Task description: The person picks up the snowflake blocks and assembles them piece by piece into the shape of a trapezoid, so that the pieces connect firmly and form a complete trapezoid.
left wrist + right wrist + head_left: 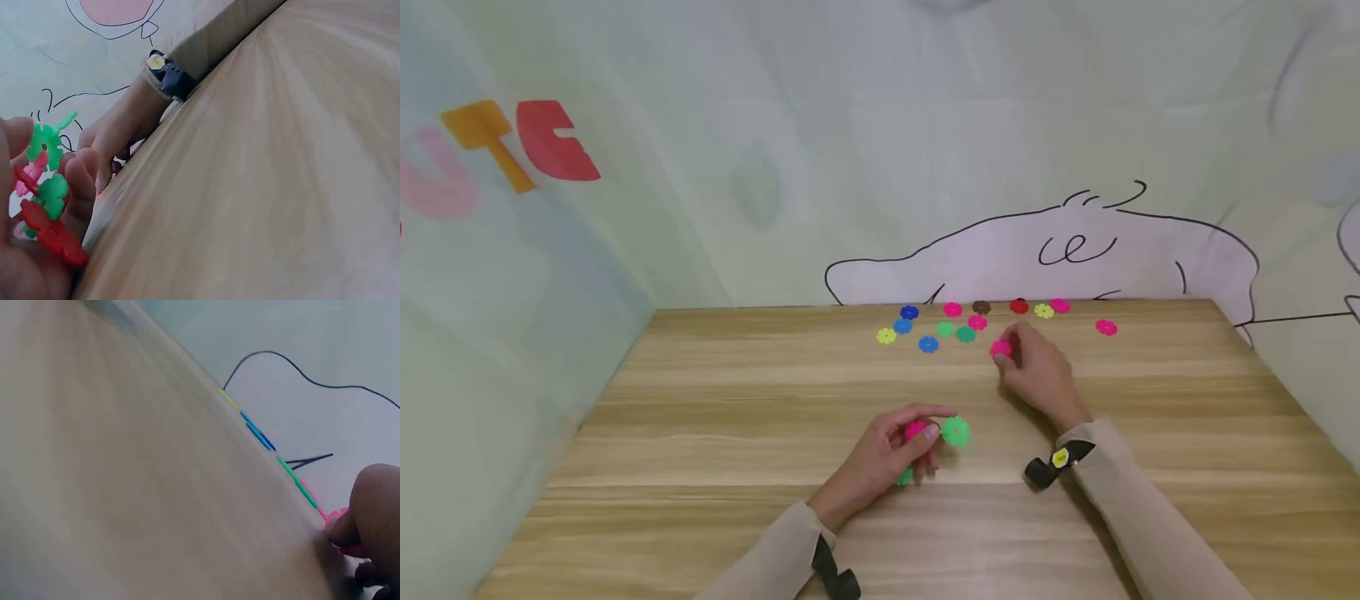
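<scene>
In the head view my left hand [880, 454] holds a joined chain of notched plastic flower discs above the table's middle. A light green disc [957, 432] sticks out past the fingertips, with a pink disc [915, 430] behind the thumb. The left wrist view shows another green disc [53, 194] and red discs [55, 234] lower in the chain, near the palm. Farther back, my right hand [1040, 371] pinches a loose pink disc [1001, 348] between thumb and fingers, at the tabletop. The right wrist view shows only part of that disc beside the thumb.
Loose discs lie along the table's back edge, among them a yellow disc [886, 336], a blue disc [928, 344], a teal disc [966, 334] and a brown disc [981, 307]. One pink disc [1107, 327] lies apart at the right. A printed cloth wall [737, 167] rises behind the wooden table [700, 400].
</scene>
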Demonstrator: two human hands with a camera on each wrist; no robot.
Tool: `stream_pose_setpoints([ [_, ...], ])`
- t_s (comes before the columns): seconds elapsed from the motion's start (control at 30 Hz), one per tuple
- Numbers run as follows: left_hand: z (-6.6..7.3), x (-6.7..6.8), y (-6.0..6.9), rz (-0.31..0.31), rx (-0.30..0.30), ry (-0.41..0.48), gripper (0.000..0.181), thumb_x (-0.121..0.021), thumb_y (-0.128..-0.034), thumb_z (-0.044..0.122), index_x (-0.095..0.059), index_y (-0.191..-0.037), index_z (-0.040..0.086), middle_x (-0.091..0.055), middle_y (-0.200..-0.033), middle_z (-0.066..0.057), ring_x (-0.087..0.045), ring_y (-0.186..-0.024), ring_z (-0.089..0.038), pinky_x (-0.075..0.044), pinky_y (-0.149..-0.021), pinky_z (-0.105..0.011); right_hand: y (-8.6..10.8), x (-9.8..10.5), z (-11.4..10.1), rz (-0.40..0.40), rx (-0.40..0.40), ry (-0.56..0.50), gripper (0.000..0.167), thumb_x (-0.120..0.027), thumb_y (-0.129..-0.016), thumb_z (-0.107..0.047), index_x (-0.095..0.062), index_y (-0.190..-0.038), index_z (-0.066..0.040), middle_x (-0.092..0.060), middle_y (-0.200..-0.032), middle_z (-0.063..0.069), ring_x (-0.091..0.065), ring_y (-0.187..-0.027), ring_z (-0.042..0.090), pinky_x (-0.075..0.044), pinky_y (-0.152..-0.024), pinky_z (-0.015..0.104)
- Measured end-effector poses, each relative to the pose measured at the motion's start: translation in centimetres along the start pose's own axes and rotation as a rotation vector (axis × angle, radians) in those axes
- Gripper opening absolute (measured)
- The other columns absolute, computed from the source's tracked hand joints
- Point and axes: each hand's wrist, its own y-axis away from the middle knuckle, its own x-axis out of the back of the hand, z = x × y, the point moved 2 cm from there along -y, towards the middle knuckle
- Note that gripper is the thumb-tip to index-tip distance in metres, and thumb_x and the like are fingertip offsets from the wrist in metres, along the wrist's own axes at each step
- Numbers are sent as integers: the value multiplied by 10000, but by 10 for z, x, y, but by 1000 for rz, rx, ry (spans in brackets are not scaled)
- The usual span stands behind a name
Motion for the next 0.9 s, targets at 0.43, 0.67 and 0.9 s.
stream_pose_setpoints([
  [0.43,2,2,-1,46,23,24,332,-533,-1143,237,-655,-1442,158,-694,-895,-272,-648,-689,-97,-563,-639,-212,68,-10,-33,-16,174,-484,105,-657,-1051,-35,-758,-1082,-31,-771,-815,80,-641,-667,63,-547,-635,234],
  [0.67,1,4,-1,53,42,47,329,-523,-1147,237,-648,-1440,154,-686,-871,-96,-646,-706,-92,-560,-667,-206,88,-16,-47,-87,361,-691,125,-585,-1061,52,-686,-1093,-14,-741,-785,138,-666,-622,161,-566,-596,277],
  [0.9,1,3,-1,63,42,45,332,-518,-1149,256,-650,-1440,166,-686,-873,-74,-648,-710,-91,-564,-675,-207,93,-17,-51,-116,392,-734,133,-566,-1066,59,-674,-1091,-13,-727,-782,156,-665,-628,175,-562,-581,284],
])
